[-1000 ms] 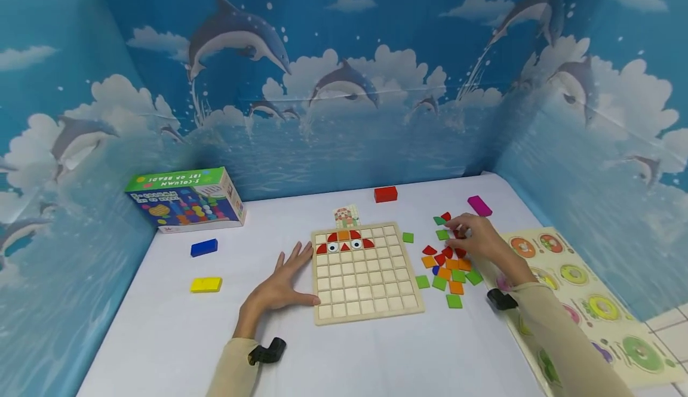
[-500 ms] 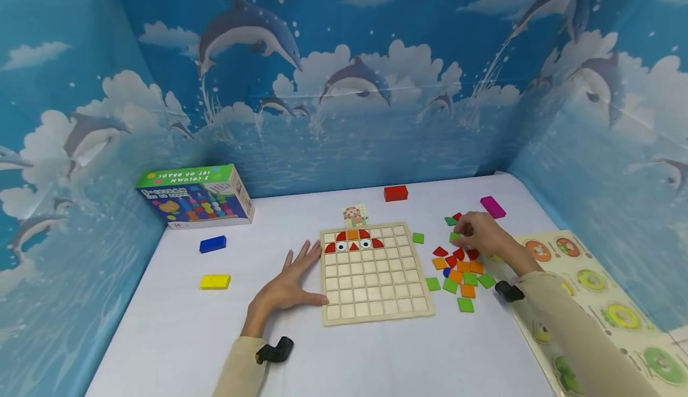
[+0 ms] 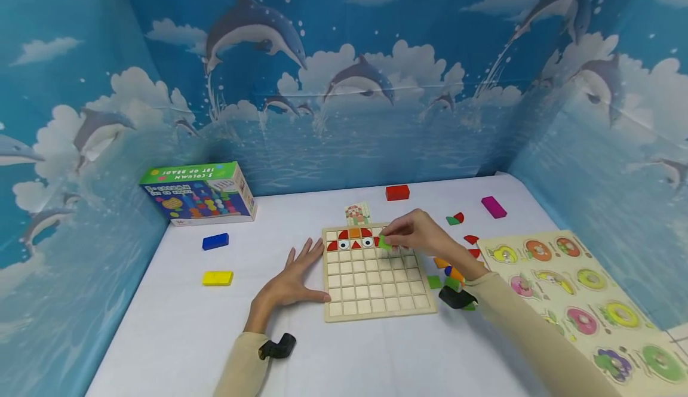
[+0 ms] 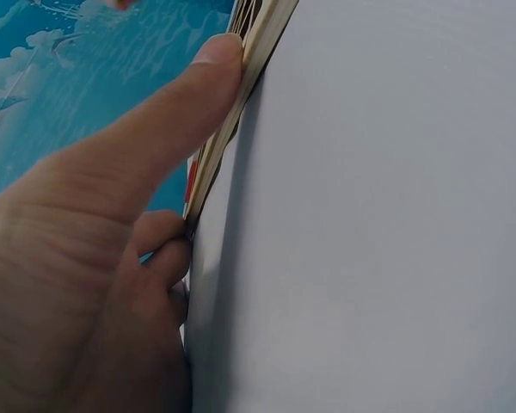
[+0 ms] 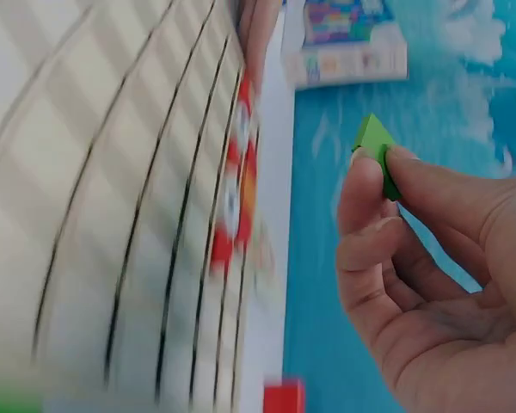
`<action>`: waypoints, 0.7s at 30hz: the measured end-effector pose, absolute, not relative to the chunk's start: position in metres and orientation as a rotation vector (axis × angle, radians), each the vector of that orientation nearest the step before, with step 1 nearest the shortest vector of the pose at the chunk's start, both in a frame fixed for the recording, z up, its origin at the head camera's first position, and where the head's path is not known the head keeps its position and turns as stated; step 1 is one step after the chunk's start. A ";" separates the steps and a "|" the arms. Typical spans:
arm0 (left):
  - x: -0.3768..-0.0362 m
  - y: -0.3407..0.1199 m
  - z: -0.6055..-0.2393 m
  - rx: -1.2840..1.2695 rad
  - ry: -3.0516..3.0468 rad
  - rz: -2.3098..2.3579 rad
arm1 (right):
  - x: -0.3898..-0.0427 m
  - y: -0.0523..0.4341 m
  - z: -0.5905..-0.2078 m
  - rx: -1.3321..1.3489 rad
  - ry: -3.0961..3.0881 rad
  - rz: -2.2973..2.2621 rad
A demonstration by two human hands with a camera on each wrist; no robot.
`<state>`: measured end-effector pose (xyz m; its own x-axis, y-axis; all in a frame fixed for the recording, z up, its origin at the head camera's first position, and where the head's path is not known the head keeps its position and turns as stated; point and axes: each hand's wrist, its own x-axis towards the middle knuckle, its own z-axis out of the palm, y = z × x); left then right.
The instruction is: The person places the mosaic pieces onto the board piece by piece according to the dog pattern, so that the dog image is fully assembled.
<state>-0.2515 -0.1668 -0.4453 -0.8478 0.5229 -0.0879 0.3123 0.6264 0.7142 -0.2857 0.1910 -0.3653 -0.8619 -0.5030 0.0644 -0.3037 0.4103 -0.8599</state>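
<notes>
My right hand [image 3: 416, 233] pinches a green square tile [image 5: 377, 155] between thumb and fingertips, over the upper right part of a wooden grid board [image 3: 371, 292]. My left hand [image 3: 290, 280] lies with fingers spread along the board's left side; in the left wrist view its thumb [image 4: 181, 107] touches the board's edge. Red pieces, an orange square [image 3: 354, 233] and two eye tiles [image 3: 343, 245] fill cells in the board's top rows. Behind the board lies a small picture card [image 3: 357, 214].
Loose green, orange, red and blue pieces [image 3: 434, 282] lie right of the board, partly under the right forearm. A fruit puzzle board [image 3: 559, 289] is at far right. Blue [image 3: 215, 241], yellow [image 3: 217, 278], red [image 3: 397, 192] and magenta blocks [image 3: 493, 207] and a toy box [image 3: 199, 197] stand around.
My right hand has picked up a green square tile from the loose pieces and carried it left over the board. My left hand keeps its place at the board's side.
</notes>
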 end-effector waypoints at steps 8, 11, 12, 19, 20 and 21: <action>-0.253 -0.166 -0.447 0.699 2.564 1.057 | -0.284 0.130 -0.382 -0.777 2.321 -1.556; -0.254 -0.166 -0.449 0.721 2.558 1.081 | -0.287 0.117 -0.391 -0.828 2.284 -1.554; -0.254 -0.166 -0.450 0.728 2.556 1.088 | -0.289 0.113 -0.394 -0.838 2.281 -1.550; -0.253 -0.168 -0.447 0.708 2.557 1.066 | -0.303 0.085 -0.414 -0.848 2.388 -1.480; -0.253 -0.168 -0.447 0.702 2.557 1.059 | -0.304 0.082 -0.416 -0.850 2.414 -1.467; -0.252 -0.169 -0.446 0.696 2.556 1.054 | -0.305 0.079 -0.417 -0.855 2.436 -1.457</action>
